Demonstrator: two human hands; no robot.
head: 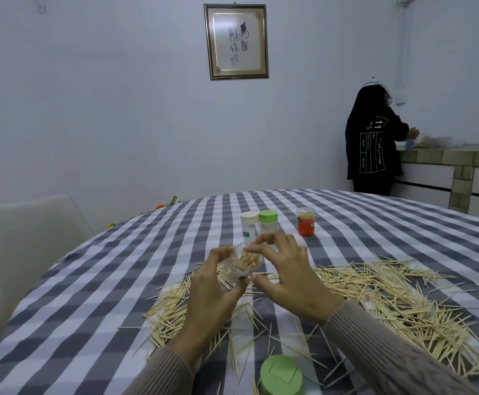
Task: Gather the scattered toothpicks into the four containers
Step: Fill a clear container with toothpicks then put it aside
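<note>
Nearest you, at six o'clock, a green lid [281, 374] lies flat on the checked tablecloth [95, 280] among stray toothpicks [389, 297]. Those toothpicks spread in a wide band from about eight o'clock round to three o'clock, thickest on your right.

Your left hand [211, 295] grips a clear container [239, 263], tilted and already part full of toothpicks, fingers curled round its side. Your right hand [285, 269] hangs over its mouth with fingers bent; whether they pinch any toothpicks I cannot tell.

Beyond, at twelve o'clock, stand a white-lidded container [249, 228] and a green-lidded container [268, 222], touching; its label is too blurred to read. At one o'clock sits a clear container with an orange label [305, 222].

A framed calligraphy sheet [236, 41] hangs on the wall, its characters illegible. At two o'clock a person in a dark top [372, 143] printed with "11" stands at a counter [460, 155].
</note>
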